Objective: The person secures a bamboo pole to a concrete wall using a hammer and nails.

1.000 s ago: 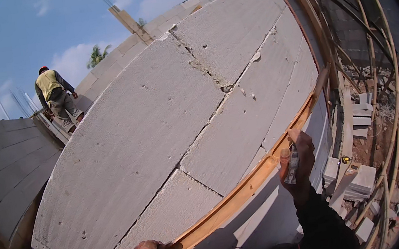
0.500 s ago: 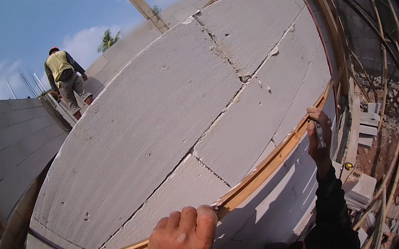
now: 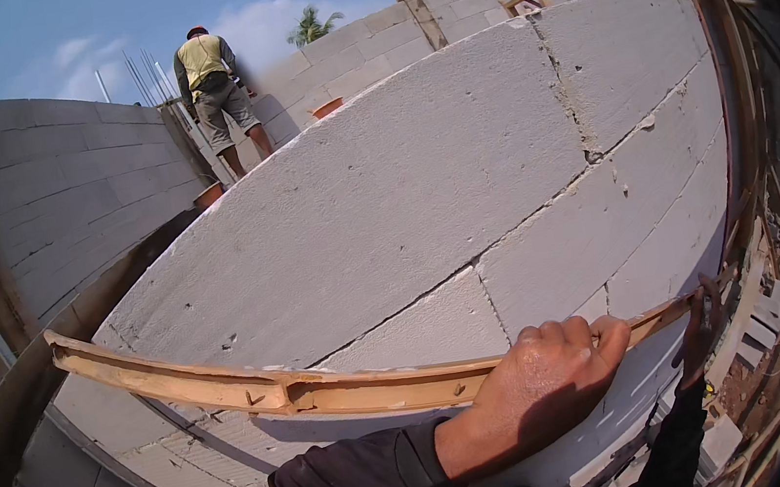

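Note:
A long wooden strip (image 3: 370, 391) with nails sticking out of it lies across the face of a pale block wall (image 3: 386, 214). My left hand (image 3: 537, 387) is closed in a fist around the strip, right of its middle. Near the strip's right end, my right hand (image 3: 697, 331) has its fingers up around the wood, partly in shadow. Beyond my left hand, the strip's left end juts past the wall's left side.
Another person (image 3: 215, 94) stands beyond the wall, back turned. Orange buckets (image 3: 328, 108) show behind the wall's top edge. Timber poles (image 3: 739, 128) rise at the right, with loose blocks (image 3: 764, 317) and rubble below. A second block wall (image 3: 66, 178) runs along the left.
The view has shifted, so the wall and the other person appear farther right. The strip's left end has risen in view. Both hands, still on the strip, appear farther right.

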